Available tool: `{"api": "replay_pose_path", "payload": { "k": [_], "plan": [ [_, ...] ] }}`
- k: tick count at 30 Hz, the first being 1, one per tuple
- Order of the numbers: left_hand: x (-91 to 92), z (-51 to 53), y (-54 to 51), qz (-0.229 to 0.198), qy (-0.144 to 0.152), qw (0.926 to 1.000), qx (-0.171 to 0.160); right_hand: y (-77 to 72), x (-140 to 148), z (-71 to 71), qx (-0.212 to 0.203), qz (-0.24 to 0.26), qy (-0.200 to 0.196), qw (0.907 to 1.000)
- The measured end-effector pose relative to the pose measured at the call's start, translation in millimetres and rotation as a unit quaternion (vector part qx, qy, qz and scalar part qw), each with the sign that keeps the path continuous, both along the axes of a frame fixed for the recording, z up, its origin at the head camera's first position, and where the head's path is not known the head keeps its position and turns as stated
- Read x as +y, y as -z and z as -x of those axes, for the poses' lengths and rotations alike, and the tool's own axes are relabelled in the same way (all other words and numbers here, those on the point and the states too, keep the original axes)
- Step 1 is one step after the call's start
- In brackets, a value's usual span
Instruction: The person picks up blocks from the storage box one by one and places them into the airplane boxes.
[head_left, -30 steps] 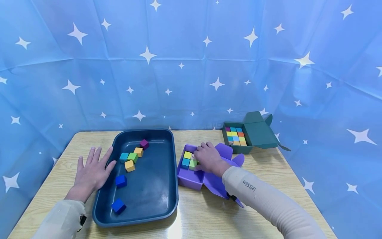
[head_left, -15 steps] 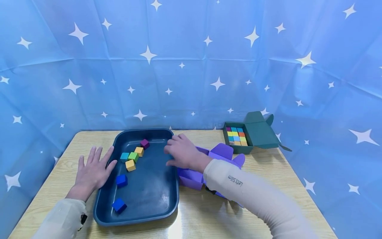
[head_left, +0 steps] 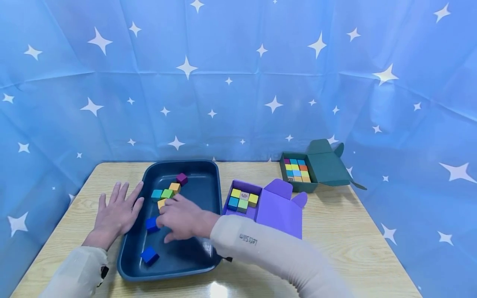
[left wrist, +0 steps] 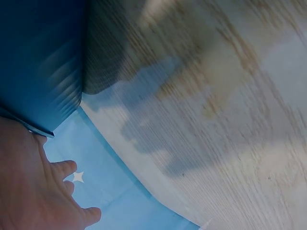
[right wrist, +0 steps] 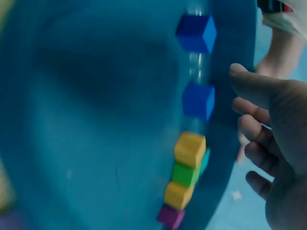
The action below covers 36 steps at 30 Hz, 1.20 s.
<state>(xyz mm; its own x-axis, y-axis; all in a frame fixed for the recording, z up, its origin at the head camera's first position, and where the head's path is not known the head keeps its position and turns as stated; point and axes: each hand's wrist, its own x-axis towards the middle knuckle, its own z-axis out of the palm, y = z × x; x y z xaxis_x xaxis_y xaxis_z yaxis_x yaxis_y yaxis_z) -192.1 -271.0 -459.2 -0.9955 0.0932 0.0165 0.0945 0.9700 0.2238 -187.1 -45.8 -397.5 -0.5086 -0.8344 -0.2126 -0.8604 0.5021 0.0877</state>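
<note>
My right hand (head_left: 186,219) hovers over the dark blue tray (head_left: 197,269), beside a blue cube (head_left: 151,224). In the right wrist view, its thumb and fingers are loosely bent and apart, holding nothing. A second blue cube (head_left: 150,255) lies nearer the tray's front. Toward the back are an orange cube (head_left: 174,188), a green cube (head_left: 167,194), a teal cube (head_left: 156,195) and a purple cube (head_left: 181,179). Another orange cube (right wrist: 190,149) is partly covered by the right hand in the head view. My left hand (head_left: 116,215) touches the tray's left rim with fingers spread.
Right of the tray stands a purple box (head_left: 242,182), lid folded back, with several cubes inside, one marked with a digit. A dark green box (head_left: 310,186) filled with colored cubes sits at the back right. A starry blue curtain (head_left: 238,103) hangs behind the wooden table (head_left: 354,240).
My right hand has left the purple box and moved left over the tray to the blue cube. The cubes in the purple box now show. My left hand has stayed at the tray's rim.
</note>
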Motion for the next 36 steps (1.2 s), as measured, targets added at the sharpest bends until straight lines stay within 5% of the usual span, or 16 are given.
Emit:
{"api": "replay_pose_path", "payload": {
  "k": [8, 16, 36],
  "plan": [
    [-1.2, 0.0, -1.6, -0.001, 0.001, 1.0000, -0.002, 16.6, -28, -7.1, -0.036, -0.054, -0.007, 0.9979],
    [-0.9, 0.7, -2.6, 0.002, 0.002, 1.0000, -0.002, 26.2, -39, -5.0, -0.069, -0.056, -0.025, 0.9957],
    [-1.2, 0.6, -0.6, 0.004, -0.003, 1.0000, -0.001, 32.8, -54, -5.4, -0.087, -0.083, -0.018, 0.9926]
  ]
}}
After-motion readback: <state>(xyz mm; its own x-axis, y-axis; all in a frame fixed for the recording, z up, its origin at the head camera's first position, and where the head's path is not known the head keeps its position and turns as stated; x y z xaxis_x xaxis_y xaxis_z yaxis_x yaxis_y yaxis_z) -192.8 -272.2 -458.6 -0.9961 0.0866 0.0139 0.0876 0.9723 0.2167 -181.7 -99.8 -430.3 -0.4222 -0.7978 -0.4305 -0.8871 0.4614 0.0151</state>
